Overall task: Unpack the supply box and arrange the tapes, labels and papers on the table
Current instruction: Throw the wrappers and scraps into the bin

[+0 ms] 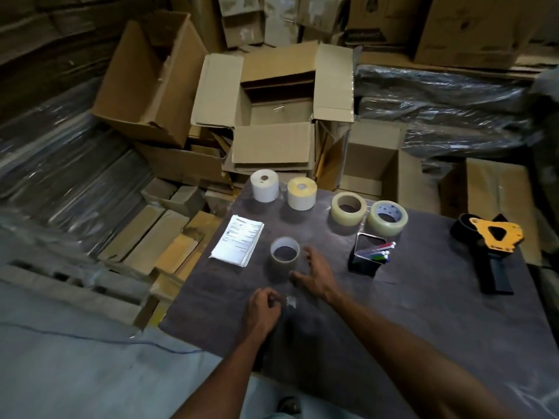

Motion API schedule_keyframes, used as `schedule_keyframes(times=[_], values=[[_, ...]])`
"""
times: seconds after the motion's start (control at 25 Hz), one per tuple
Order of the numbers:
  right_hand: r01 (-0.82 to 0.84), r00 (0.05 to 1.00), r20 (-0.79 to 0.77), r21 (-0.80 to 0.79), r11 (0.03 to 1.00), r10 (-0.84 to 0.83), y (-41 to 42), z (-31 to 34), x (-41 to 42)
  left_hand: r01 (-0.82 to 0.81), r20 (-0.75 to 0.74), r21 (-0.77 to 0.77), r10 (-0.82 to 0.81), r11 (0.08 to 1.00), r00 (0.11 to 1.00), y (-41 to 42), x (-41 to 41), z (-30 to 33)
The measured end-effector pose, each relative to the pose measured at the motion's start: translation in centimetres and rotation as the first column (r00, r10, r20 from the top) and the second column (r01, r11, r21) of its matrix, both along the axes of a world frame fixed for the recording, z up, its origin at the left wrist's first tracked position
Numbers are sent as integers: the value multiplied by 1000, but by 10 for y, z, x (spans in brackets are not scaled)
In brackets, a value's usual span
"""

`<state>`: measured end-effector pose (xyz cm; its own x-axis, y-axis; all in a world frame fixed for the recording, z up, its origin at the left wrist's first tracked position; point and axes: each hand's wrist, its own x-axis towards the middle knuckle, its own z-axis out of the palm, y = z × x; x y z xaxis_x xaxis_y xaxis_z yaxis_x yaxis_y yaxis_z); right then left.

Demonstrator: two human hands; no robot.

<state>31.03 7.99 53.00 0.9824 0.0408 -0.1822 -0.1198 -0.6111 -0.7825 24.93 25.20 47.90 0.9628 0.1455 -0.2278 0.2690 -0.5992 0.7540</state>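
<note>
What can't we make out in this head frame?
- Left hand: fingers curled over something small and blurred; what it is cannot be told.
- Papers: print too small to read.
- Supply box: floor in shadow behind its near flap, so leftover contents are unclear.
- Right hand: contact with the nearest tape roll is uncertain.
- Pen holder: pens too small to count.

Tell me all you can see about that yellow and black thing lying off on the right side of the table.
It looks like a handheld tape dispenser: a yellow plate with a dark cut-out sits on a black body, with what may be a dark roll at its far end and a long black handle reaching toward the near edge. The plate looks like plastic or metal. It lies flat on the dark table, apart from the tapes and the pen holder. Neither hand touches it.
</note>
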Motion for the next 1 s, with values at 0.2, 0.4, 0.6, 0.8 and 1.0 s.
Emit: schedule_keyframes(times=[0.2,0.4,0.6,0.8,1.0], values=[[-16,997,-74,-79,997,10,31,-3,39,142,-122,108,-129,984,984,7,-2,-11],[-76,995,-70,-105,992,69,36,-27,50,136,27,189,-143,973,989,8,-10,-15],[-7,1000,10,-6,1000,7,28,-36,35,151,89,257,-179,954,980,10,-21,-12],[34,995,94,41,999,-38,-1,-37,-9,234,83,409,-291,882,953,-3,-29,-11],[275,954,90,106,955,-285,-75,-43,-92,388,76,492,-482,780,873,-37,-29,-7]])
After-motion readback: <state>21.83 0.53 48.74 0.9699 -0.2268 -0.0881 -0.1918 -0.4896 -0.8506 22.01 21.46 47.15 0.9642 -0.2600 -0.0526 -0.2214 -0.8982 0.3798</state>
